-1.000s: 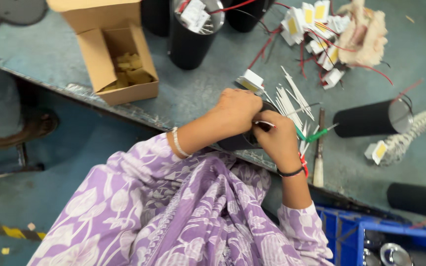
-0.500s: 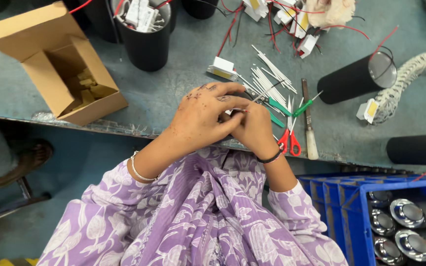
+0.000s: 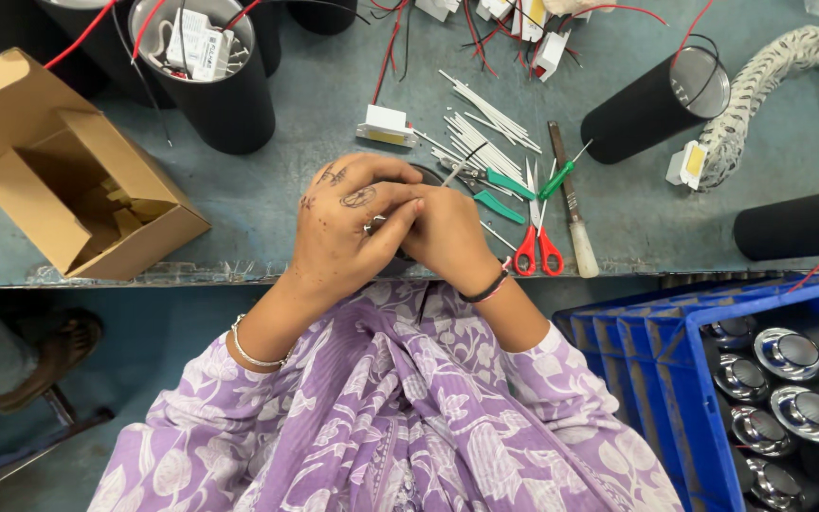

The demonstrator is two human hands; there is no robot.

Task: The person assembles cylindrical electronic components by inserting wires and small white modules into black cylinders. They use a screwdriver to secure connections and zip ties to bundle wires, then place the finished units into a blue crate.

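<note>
open cardboard box sits at the tabletop's left front edge, black cylinder with wires behind it near the back edge. left hand and right hand are pressed together at the front edge mid-table, fingers curled around a small part with a thin wire sticking up, mostly hidden, over a dark round thing i can't identify. right of them: green-handled pliers, red scissors, a file, then a blue crate of metal-capped cans below the right front corner.
</note>
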